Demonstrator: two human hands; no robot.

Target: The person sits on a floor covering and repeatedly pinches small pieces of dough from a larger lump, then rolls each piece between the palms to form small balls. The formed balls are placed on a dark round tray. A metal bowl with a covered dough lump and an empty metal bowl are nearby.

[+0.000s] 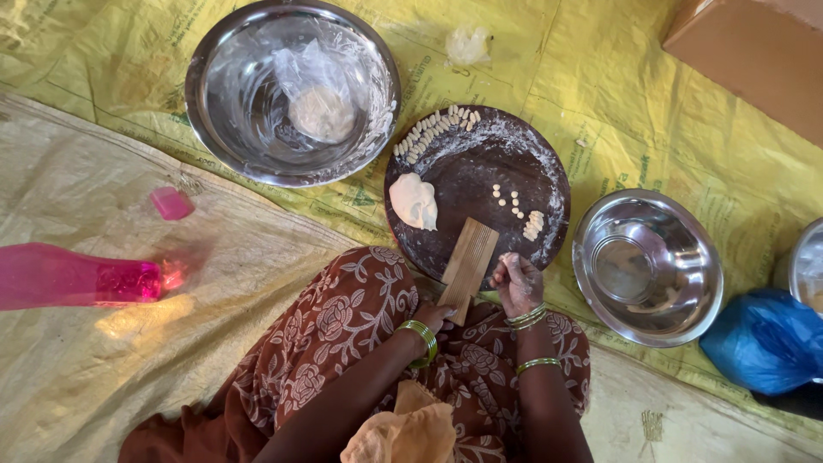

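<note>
Steel bowl with bagged dough; smaller steel bowl bare inside.

bowls flank board, centre seemingly bare

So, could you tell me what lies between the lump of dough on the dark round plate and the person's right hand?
In the head view, the ridged wooden board stands between the dough lump and the right hand; the left hand holds its lower end.

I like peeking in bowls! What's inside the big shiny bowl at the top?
Inside the big steel bowl lies a crumpled clear plastic sheet over a pale lump of dough, with flour smeared on the walls. Whatever lies beneath the dough is hidden.
</note>
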